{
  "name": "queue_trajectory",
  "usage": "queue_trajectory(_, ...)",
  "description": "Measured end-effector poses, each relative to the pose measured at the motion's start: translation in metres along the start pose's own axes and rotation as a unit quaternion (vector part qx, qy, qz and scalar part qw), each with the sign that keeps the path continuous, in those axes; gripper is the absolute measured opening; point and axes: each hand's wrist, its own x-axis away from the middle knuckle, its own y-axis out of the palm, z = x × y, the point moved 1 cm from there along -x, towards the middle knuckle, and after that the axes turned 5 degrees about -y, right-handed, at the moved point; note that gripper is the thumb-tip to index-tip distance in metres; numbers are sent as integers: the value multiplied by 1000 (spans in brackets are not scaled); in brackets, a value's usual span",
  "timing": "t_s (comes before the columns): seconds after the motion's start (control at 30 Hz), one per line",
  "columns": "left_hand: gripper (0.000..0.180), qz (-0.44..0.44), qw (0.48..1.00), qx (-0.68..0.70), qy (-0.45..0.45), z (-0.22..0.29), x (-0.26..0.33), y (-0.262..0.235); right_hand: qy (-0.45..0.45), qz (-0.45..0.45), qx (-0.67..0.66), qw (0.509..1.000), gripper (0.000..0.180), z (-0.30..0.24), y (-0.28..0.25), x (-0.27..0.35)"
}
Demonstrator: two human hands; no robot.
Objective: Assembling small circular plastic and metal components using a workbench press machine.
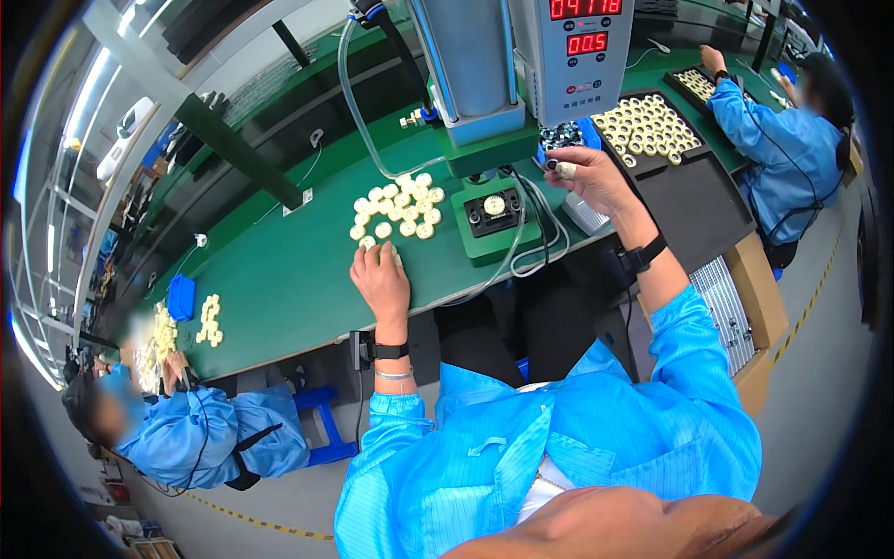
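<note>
My left hand [381, 282] rests on the green table at the near edge of a loose group of cream round plastic parts [407, 211]. Its fingers are bent and close together, touching the nearest parts; what lies under the fingertips is partly hidden. My right hand [596, 177] is raised beside the press, pinching a small dark piece [551, 165] between thumb and fingers, with a pale cover on one fingertip. Just behind it sits a blue bin [590, 132] of small dark shiny pieces. Under the press head [484, 149], one cream part [494, 205] sits in the black fixture [480, 224].
A control box [582, 70] with red digits stands by the press. Thin tubes [559, 247] loop beside its base. Right of it, a black tray [650, 130] holds many cream parts with dark centres. Co-workers in blue sit left [214, 433] and right [773, 149]. An open carton [759, 289] stands below.
</note>
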Motion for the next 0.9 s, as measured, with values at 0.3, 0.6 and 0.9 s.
queue_trajectory(0.3,37,5,999,44,-22,0,3,-5,29,-3,-183,983,31,34,49,3)
queue_trajectory(0.6,39,21,996,79,-22,-1,2,-4,-23,45,54,997,27,37,89,3)
queue_trajectory(0.9,37,22,995,94,-24,0,2,-7,-135,49,135,980,31,39,103,-5)
